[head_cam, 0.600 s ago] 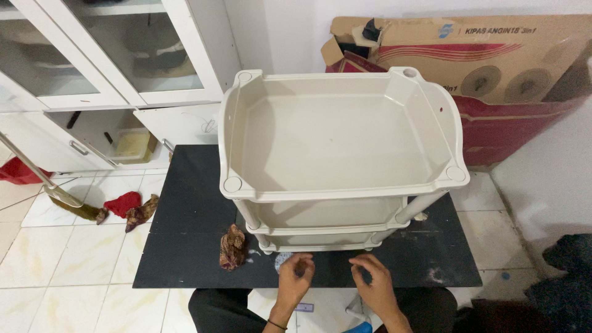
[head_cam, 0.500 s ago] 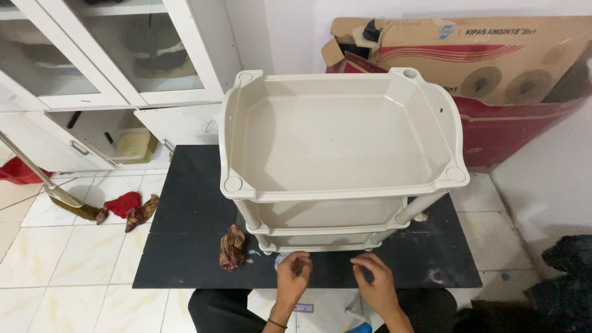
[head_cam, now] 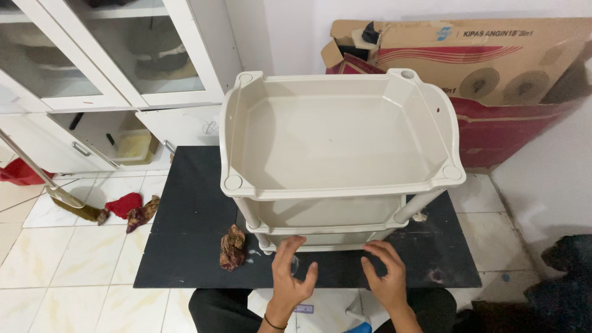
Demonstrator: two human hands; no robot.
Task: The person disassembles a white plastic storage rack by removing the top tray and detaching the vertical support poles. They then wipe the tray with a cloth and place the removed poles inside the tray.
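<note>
A beige plastic rack (head_cam: 338, 185) of three stacked trays on short posts stands on a black board (head_cam: 191, 203). My left hand (head_cam: 290, 271) hovers in front of the lowest tray, fingers spread, holding nothing. My right hand (head_cam: 385, 271) is beside it, also spread and empty, just short of the rack's front edge. A crumpled brown patterned cloth (head_cam: 232, 246) lies on the board to the left of my left hand.
White glass-door cabinets (head_cam: 111, 68) stand at the back left, one low door ajar. A large cardboard box (head_cam: 493, 68) leans on the wall behind the rack. Red and brown rags (head_cam: 131, 208) and a broom head (head_cam: 77, 209) lie on the tiled floor at left.
Both hands have risen slightly toward the rack's lowest tray and spread their fingers. The rack and cloth have not moved.
</note>
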